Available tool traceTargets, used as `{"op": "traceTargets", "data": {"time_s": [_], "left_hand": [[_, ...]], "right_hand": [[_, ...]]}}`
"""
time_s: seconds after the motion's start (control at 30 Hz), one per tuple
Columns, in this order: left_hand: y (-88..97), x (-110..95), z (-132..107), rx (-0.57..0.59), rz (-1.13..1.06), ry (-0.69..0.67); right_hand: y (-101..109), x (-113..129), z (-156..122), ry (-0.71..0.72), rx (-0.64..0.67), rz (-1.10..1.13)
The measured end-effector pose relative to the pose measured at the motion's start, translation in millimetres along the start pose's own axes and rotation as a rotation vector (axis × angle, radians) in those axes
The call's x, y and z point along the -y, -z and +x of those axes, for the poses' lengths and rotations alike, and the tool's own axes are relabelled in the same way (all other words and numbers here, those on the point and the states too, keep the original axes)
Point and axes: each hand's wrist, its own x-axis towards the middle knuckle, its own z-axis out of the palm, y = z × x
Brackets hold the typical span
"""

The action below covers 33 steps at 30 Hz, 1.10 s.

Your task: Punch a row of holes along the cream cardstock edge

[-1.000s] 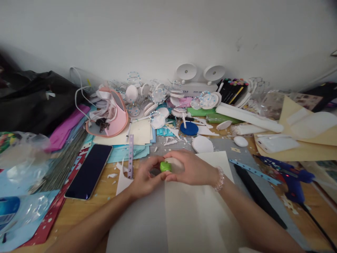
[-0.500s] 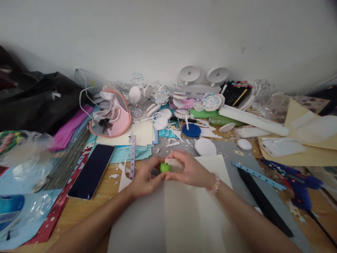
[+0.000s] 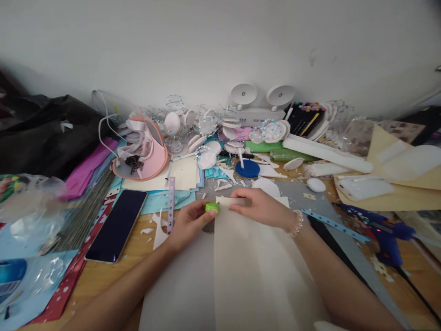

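My left hand (image 3: 188, 220) pinches a small green object (image 3: 212, 207) against the top left corner of a cream sheet (image 3: 258, 266) lying in front of me. My right hand (image 3: 260, 208), with a bead bracelet at the wrist, lies flat on the sheet's top edge, fingers stretched toward the green object. A grey sheet (image 3: 179, 289) lies under the cream one. What the green object is I cannot make out.
A dark phone (image 3: 117, 224) lies left, beside a purple strip (image 3: 171, 202). A blue glue gun (image 3: 382, 232) sits right. Behind are a pink visor (image 3: 151, 147), a blue disc (image 3: 247, 168), white foam ovals, markers (image 3: 305, 117), paper rolls and a black bag (image 3: 44, 133).
Both hands moved a little farther away along the cream sheet. My right hand let go of the green object and flattened on the sheet's top edge; the left keeps the object.
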Motion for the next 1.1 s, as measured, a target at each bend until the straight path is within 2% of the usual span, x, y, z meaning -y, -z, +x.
{"op": "traceTargets", "data": {"time_s": [0.23, 0.4, 0.53, 0.73, 0.87, 0.97, 1.1], "left_hand": [[1.4, -4, 1, 0.019, 0.023, 0.034], [5.2, 0, 2, -0.041, 0.029, 0.008], [6.4, 2, 3, -0.036, -0.001, -0.003], [7.7, -5, 3, 0.038, -0.219, 0.048], [12.3, -7, 7, 0.127, -0.403, 0.137], [14.8, -7, 10, 0.145, -0.457, 0.198], [14.1, -7, 11, 0.145, -0.439, 0.206]], "right_hand": [[5, -2, -1, -0.008, -0.028, -0.034], [8, -5, -2, -0.018, -0.064, -0.067], [11, -6, -2, -0.018, -0.054, -0.067], [11, -7, -5, -0.011, -0.053, -0.025], [6, -4, -6, 0.006, -0.036, -0.013], [3, -1, -4, 0.046, -0.022, 0.000], [1, 1, -3, 0.040, -0.050, 0.017]]}}
